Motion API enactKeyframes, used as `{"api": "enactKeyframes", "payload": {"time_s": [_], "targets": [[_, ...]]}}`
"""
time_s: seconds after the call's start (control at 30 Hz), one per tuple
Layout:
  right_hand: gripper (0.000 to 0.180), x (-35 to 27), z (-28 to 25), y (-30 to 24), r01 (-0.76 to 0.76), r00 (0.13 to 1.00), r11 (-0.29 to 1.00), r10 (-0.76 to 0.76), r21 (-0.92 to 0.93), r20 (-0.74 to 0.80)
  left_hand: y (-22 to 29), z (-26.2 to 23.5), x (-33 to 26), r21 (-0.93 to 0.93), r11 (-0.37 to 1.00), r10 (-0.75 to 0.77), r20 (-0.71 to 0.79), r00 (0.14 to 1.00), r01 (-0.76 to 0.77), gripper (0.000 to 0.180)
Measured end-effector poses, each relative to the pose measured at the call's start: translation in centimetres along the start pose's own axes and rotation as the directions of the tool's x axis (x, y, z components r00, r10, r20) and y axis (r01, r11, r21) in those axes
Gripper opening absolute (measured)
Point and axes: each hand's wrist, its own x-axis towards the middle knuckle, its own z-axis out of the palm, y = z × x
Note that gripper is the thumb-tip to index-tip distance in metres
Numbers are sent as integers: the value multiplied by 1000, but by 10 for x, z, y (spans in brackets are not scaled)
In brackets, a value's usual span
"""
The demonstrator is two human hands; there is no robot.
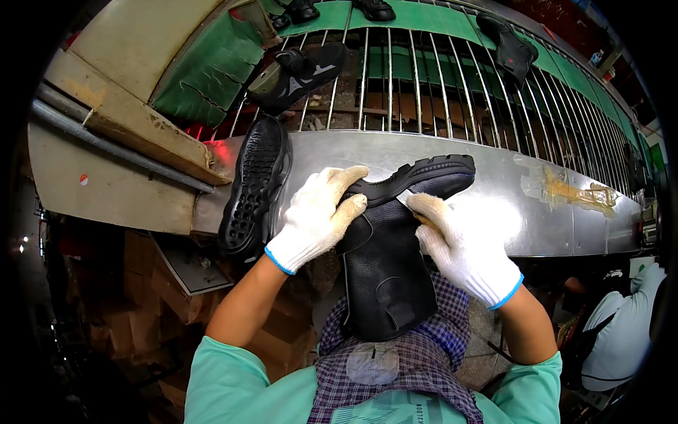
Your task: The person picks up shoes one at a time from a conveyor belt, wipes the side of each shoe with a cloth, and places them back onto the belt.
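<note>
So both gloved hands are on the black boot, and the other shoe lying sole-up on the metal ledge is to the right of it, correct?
Not quite. Both gloved hands, left hand and right hand, do hold the black boot, but the sole-up shoe lies on the metal ledge to its left, as the head view shows.

The boot [385, 268] held over the lap is black, its leather finely grained and its sole [417, 173] ridged with black tread blocks. Both hands wear off-white knitted gloves, the left hand [318, 219] and the right hand [459, 247], each cuff edged in bright blue. The sleeves are mint green, and the apron [431, 353] is a purple-and-navy check. Along the left edge of the shiny grey metal ledge [551, 212] stands a black shoe [256, 187], its sole dotted with small studs. Behind, silver wire bars [438, 85] cross a green belt [212, 71]. A yellowish glue smear [572, 189] marks the ledge's right end.
</note>
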Motion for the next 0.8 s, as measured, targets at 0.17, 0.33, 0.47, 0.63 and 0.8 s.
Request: {"api": "enactKeyframes", "payload": {"time_s": [0.17, 0.33, 0.47, 0.63, 0.8], "targets": [[53, -23, -15, -25, -46, 997, 918, 64, -394, 32, 2, -1, -1, 9, 1000, 17, -1, 1000, -17, 50], [64, -19, -5, -19, 2, 996, 978, -20, -209, -84, 2, 2, -2, 41, 999, 22, -30, 999, -20, 49], [72, -6, 33, -10, -80, 988, 960, 112, -270, 105, 9, -4, 1, 13, 1000, -6, -5, 1000, 6, 47], [75, -22, 10, -16, -38, 914, 995, 72, -91, 399, 16, -11, 7, 41, 999, 30, 29, 999, -31, 48], [71, -38, 4, 5, -70, 978, 995, 84, -74, 192, 39, -10, 31, 170, 962, 204, 72, 976, -214, 61]]}}
